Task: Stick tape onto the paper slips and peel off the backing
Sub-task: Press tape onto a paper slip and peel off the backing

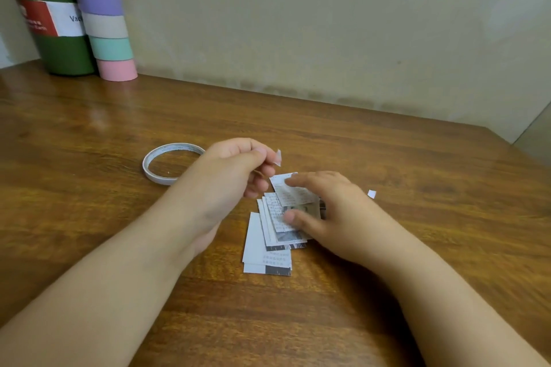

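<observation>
Head view, one frame. Table, wooden, brown, set against a pale wall.

Item 1: tape roll, one, thin white ring, lying flat on the table left of the hands; its right edge is hidden behind the left hand.

Item 2: paper slips, one loose fanned pile at centre, printed, some with dark bands at the lower edge; exact count cannot be told because of overlap and the right hand covering part of the pile.

Item 3: top slip, one, tilted, lying on the pile beneath the right fingers.

Item 4: small white piece, one, pinched between thumb and forefinger of the left hand, raised just above the pile; the other fingers are curled.

Item 5: right hand, fingers spread and fairly straight, resting on the pile, forefinger on the top slip, thumb lower down.

Item 6: white scrap, one, on the table just right of the right hand.

Item 7: green bottle, one, far left corner, with a red-and-white label.

Item 8: stack of coloured rolls, one column, touching the bottle's right side; six bands in view, top cut off.
</observation>
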{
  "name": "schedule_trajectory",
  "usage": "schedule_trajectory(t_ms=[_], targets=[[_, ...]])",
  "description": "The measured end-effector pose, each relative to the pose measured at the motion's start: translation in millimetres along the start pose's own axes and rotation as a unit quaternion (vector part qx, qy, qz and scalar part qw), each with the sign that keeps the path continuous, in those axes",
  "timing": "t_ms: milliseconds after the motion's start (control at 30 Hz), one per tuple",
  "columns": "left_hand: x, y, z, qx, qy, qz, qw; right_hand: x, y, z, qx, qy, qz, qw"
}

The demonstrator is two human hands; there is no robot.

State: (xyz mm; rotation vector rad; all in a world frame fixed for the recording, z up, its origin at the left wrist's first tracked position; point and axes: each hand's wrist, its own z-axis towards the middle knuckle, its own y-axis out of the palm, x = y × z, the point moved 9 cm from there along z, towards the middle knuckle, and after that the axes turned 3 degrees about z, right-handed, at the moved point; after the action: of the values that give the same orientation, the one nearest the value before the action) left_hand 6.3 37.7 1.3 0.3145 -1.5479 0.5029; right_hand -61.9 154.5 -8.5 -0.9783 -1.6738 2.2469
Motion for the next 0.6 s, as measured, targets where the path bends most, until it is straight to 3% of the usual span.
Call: schedule_trajectory(t_ms=[167,233,433,600], targets=[[-2,-3,2,0.009,-0.002,-0.009,1.0,-13,24,-13,-0.123,0.004,0.061,0.991],[-1,-4,2,0.012,0.004,-0.024,1.0,-17,30,-15,-0.138,0.001,0.041,0.99],[-2,-6,5,0.017,0.007,-0.03,0.999,1,14,5,-0.024,0.031,0.016,0.999],[-2,-7,6,0.024,0.011,-0.025,0.999,18,3,13,0.061,0.064,0.076,0.993]])
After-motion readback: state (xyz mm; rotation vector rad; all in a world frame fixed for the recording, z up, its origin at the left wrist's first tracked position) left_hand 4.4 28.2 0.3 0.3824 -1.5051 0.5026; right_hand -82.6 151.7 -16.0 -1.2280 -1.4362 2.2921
